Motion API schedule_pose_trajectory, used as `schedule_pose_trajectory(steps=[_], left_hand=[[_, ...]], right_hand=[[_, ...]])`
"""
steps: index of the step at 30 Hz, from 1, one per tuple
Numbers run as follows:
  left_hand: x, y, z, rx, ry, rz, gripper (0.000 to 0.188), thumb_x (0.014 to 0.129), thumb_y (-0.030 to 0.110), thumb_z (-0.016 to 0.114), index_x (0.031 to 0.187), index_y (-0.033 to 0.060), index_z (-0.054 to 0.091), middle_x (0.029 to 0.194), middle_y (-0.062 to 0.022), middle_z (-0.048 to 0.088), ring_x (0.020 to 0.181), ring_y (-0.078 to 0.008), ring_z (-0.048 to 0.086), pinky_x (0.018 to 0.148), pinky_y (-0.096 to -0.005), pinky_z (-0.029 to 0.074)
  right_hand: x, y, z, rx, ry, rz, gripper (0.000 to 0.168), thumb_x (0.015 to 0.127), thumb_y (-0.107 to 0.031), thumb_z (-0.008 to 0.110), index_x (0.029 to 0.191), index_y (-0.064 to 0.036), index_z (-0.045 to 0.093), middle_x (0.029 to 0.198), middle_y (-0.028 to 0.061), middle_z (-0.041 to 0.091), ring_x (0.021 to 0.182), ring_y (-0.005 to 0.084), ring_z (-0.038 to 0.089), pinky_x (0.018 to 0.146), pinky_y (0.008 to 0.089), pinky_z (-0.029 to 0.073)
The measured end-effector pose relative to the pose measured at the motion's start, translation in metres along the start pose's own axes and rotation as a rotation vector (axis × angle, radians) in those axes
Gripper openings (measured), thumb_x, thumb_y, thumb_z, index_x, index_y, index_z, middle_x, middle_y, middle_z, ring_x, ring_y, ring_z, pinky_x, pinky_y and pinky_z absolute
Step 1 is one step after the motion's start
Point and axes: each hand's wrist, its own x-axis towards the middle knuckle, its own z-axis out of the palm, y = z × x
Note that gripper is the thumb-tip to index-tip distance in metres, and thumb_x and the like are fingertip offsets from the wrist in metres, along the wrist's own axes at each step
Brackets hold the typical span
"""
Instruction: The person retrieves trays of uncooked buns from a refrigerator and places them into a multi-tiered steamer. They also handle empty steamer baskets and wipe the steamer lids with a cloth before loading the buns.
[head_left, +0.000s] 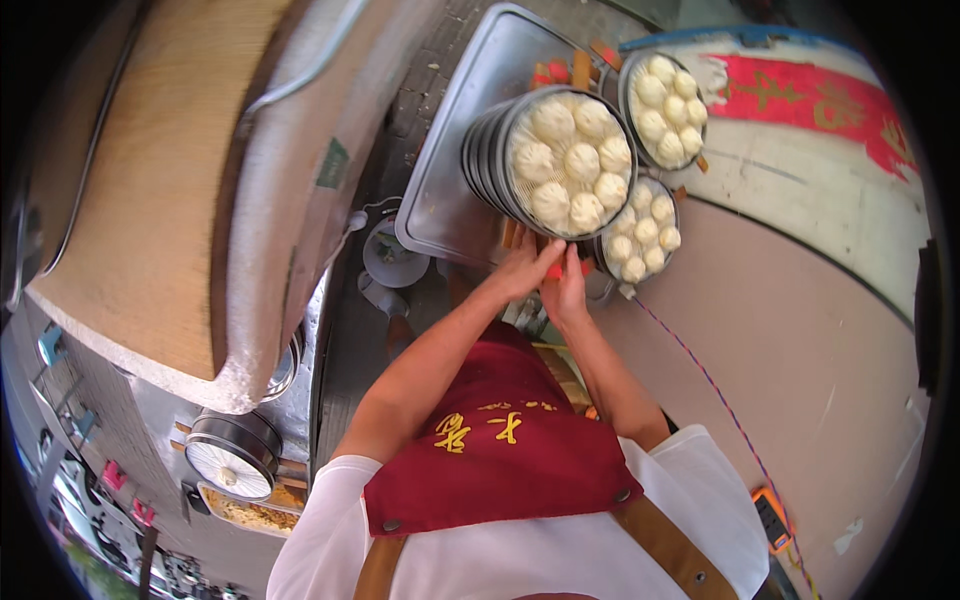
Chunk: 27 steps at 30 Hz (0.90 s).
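Observation:
A tall stack of round metal steamer trays (489, 169) leans in the upper middle, its top tray filled with pleated steamed buns (582, 163) on a mesh liner. My left hand (523, 266) and my right hand (566, 289) meet at the near underside of this stack, by its wood and red-marked handles. What their fingers grip is partly hidden by the trays. Beside the stack, to the right, stand two more steamers of buns, one upper (669, 112) and one lower (640, 234).
A large metal tray (442, 180) lies under the stack's left side. A white bucket (396, 255) is on the floor. At left are a wooden board (172, 187), another steamer (232, 457) and a tray of filling (251, 514). A twisted cord (705, 371) runs along the right wall.

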Motion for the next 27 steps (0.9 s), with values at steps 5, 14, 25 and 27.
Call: schedule_pose_trajectory(steps=[5,14,25,27], left_hand=[[0.014,-0.011,-0.036,0.018,0.038,-0.014,0.088,0.098,0.061,0.035,0.151,-0.0084,0.022,0.158,-0.0282,0.021,0.148,-0.0381,0.019,0.119,-0.0368,0.02],[-0.012,0.007,-0.083,-0.109,-0.034,-0.164,0.077,0.102,0.055,0.035,0.151,-0.0038,0.027,0.154,-0.0201,0.035,0.144,-0.0313,0.032,0.115,-0.0391,0.028],[-0.073,-0.011,-0.15,-0.241,-0.17,-0.389,0.091,0.099,0.068,0.029,0.156,-0.0022,0.013,0.164,-0.0169,0.014,0.15,-0.032,0.019,0.117,-0.0476,0.027],[-0.079,-0.014,-0.172,-0.225,-0.155,-0.452,0.092,0.099,0.068,0.029,0.155,-0.0036,0.014,0.164,-0.0177,0.014,0.15,-0.0326,0.022,0.116,-0.047,0.029]], right_hand=[[0.025,0.029,0.015,0.011,0.053,-0.009,0.059,0.106,-0.049,0.031,0.145,-0.005,0.041,0.147,0.0075,0.047,0.135,0.0223,0.043,0.114,0.0432,0.029],[0.007,0.088,-0.052,0.095,0.512,0.079,0.045,0.098,-0.035,0.056,0.131,-0.005,0.051,0.134,0.0108,0.057,0.122,0.0234,0.054,0.105,0.04,0.04],[0.081,0.118,-0.008,-0.026,0.548,-0.068,0.039,0.092,-0.018,0.058,0.126,-0.002,0.051,0.12,0.0098,0.063,0.108,0.0215,0.059,0.1,0.0355,0.043],[0.106,0.177,-0.009,-0.256,0.503,-0.298,0.054,0.085,-0.024,0.068,0.129,0.0,0.049,0.12,0.0171,0.062,0.114,0.0312,0.059,0.103,0.0382,0.042]])
